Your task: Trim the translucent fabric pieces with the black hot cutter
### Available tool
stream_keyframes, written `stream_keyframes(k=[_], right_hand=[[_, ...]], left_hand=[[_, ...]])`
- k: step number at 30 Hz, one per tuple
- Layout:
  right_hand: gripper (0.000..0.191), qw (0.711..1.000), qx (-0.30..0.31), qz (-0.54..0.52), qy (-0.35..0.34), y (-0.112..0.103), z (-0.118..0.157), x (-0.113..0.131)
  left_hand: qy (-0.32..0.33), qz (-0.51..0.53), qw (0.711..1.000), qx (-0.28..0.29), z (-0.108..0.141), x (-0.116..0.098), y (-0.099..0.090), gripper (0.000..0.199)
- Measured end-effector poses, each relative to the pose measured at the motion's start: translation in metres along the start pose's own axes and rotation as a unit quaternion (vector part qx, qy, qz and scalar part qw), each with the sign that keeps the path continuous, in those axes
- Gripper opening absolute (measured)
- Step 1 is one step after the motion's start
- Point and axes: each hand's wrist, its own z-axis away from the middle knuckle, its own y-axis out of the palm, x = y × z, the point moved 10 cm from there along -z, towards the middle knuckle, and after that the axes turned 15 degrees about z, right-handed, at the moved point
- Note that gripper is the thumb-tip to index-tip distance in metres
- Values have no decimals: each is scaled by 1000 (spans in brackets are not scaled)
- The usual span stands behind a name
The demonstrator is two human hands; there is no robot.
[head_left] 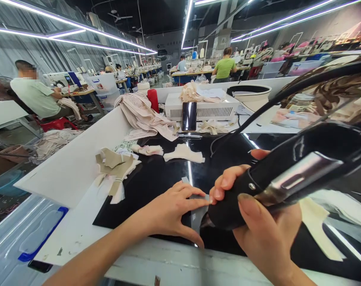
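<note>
My right hand [266, 226] wraps round a thick black corded handheld tool [276, 178] with a silver lever on its side. Its tip points down at the shiny black work surface. Beside that tip, my left hand [171, 210] rests with fingers and thumb spread, the fingertips touching a narrow translucent strip [198, 212] that lies on the surface. Part of the strip is hidden under my fingers and the tool. Beyond my left hand lies a cream fabric piece [184, 153]. Another cream piece [320, 230] lies to the right of my right hand.
Bundled beige pieces [115, 163] lie at the left. A phone [189, 116] leans against a vented white box [201, 107] at the back. Beige fabric [144, 111] is heaped by a low white side panel [79, 155]. The tool's black cable [258, 109] arches up right. People sit at sewing stations beyond.
</note>
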Motion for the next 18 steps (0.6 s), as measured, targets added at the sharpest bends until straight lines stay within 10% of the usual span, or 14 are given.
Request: stream_keyframes(k=[13, 18], right_hand=[[50, 1000, 11, 27, -12, -2, 5, 2], [47, 998, -17, 54, -7, -25, -4, 0]], left_hand=[[5, 8, 1000, -13, 2, 4, 1, 74], [-33, 0, 998, -58, 7, 14, -11, 37]])
